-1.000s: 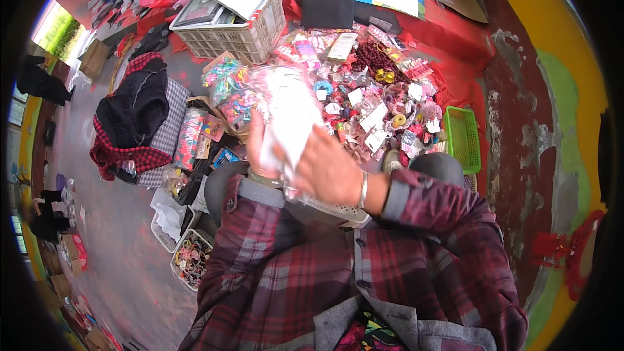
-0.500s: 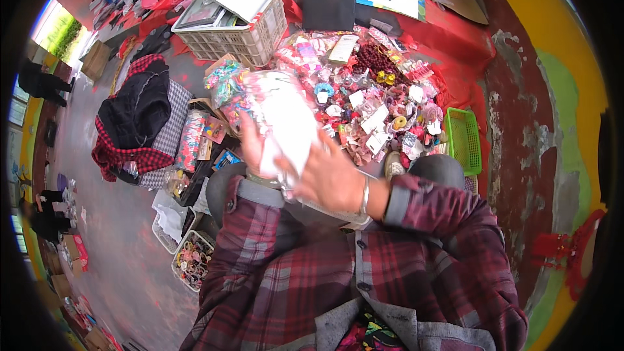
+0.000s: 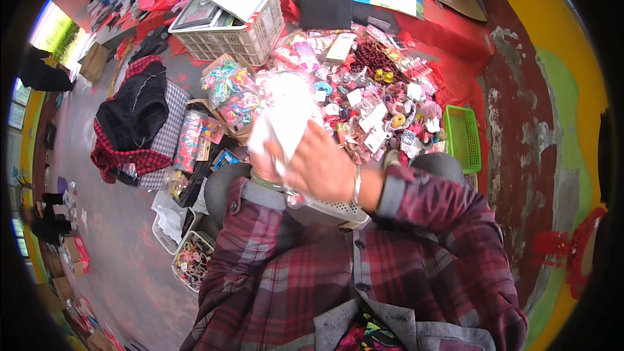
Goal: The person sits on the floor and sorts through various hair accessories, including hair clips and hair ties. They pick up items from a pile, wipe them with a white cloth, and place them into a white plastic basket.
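While packets crowd the red table (image 3: 455,26), hands (image 3: 312,162) grip a clear packet (image 3: 286,107).

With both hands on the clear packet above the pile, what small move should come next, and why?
Probably lower the clear plastic packet onto the pile of hair accessories. The right hand and left hand hold it raised close to the camera, where it hides part of the pile, and nothing supports it from below.

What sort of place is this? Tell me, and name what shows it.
Probably a street or market stall selling hair accessories and trinkets. A heap of small packaged hair ties and clips lies spread on a red cloth, with a white plastic crate and a green basket beside it, and boxes of goods on the pavement.
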A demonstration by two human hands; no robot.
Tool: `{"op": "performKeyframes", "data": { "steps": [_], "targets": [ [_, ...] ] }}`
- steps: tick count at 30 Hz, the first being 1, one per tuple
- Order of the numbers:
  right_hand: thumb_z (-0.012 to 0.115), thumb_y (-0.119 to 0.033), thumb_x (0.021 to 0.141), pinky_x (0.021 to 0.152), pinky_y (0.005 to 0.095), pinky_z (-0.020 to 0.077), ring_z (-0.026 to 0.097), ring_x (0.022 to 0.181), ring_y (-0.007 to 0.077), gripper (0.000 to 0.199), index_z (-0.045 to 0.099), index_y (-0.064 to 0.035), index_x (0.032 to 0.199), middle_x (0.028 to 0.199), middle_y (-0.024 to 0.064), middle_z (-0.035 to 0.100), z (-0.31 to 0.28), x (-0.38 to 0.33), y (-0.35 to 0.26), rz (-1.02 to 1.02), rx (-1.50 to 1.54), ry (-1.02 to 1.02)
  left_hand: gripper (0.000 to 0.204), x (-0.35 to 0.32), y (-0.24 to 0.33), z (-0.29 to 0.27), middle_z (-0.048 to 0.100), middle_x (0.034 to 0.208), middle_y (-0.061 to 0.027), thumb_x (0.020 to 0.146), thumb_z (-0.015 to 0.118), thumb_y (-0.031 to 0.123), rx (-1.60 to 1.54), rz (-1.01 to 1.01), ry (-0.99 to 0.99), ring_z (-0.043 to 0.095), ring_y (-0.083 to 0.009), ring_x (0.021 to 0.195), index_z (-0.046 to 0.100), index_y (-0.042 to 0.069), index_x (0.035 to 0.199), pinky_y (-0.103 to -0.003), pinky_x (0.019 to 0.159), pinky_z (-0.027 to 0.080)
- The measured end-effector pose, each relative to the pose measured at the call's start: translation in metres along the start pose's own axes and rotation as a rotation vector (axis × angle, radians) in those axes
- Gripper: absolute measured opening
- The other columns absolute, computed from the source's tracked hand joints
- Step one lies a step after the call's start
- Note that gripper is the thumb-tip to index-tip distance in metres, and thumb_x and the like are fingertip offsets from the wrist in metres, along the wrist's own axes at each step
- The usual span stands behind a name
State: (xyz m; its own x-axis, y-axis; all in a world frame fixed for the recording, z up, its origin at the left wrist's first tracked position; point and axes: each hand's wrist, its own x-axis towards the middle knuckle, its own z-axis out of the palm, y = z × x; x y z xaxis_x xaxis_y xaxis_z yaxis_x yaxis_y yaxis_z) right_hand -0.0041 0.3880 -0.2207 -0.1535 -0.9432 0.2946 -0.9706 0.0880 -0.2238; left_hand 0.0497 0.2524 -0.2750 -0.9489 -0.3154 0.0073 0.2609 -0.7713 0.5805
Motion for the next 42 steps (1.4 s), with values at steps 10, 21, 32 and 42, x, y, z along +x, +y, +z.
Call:
{"op": "performKeyframes", "data": {
  "steps": [10,21,32,42],
  "targets": [
    [0.050,-0.034,0.087,0.105,0.0474,0.0244,0.036,0.125,0.0324,0.054,0.041,-0.0053,0.131,0.133,0.0171,0.041,0.015,-0.008,-0.019,-0.099,0.138,0.069,0.077,0.013,0.023,-0.023,0.045,0.132,-0.0138,0.086,0.036,0.065,-0.305,-0.280,-0.232,0.047,-0.0306,0.117,0.034,0.007,0.137,-0.046,0.100,0.036],
    [0.051,-0.026,0.086,0.097,0.0458,0.0320,0.042,0.119,0.0340,0.045,0.045,-0.0051,0.126,0.127,0.0186,0.045,0.012,0.056,0.060,0.068,-0.051,0.318,0.069,0.010,-0.006,0.043,0.043,0.132,-0.0139,0.092,0.036,0.055,-0.025,0.032,0.195,0.045,-0.0264,0.120,0.033,0.001,0.134,-0.039,0.100,0.037],
    [0.049,-0.027,0.088,0.104,0.0525,0.0245,0.029,0.130,0.0408,0.054,0.035,-0.0048,0.135,0.139,0.0258,0.029,0.005,0.020,0.028,0.281,-0.047,0.269,0.052,0.001,-0.004,0.030,0.048,0.127,-0.0156,0.091,0.048,0.031,-0.133,0.027,0.204,0.049,-0.0283,0.115,0.038,-0.002,0.130,-0.042,0.100,0.038],
    [0.054,-0.028,0.085,0.105,0.0490,0.0250,0.030,0.131,0.0358,0.063,0.030,-0.0037,0.138,0.143,0.0194,0.028,0.009,0.006,0.000,0.060,0.134,0.147,0.048,0.008,-0.001,-0.004,0.047,0.130,-0.0131,0.097,0.035,0.034,-0.388,-0.033,-0.247,0.046,-0.0239,0.119,0.037,0.003,0.133,-0.039,0.102,0.036]
  ]
}}
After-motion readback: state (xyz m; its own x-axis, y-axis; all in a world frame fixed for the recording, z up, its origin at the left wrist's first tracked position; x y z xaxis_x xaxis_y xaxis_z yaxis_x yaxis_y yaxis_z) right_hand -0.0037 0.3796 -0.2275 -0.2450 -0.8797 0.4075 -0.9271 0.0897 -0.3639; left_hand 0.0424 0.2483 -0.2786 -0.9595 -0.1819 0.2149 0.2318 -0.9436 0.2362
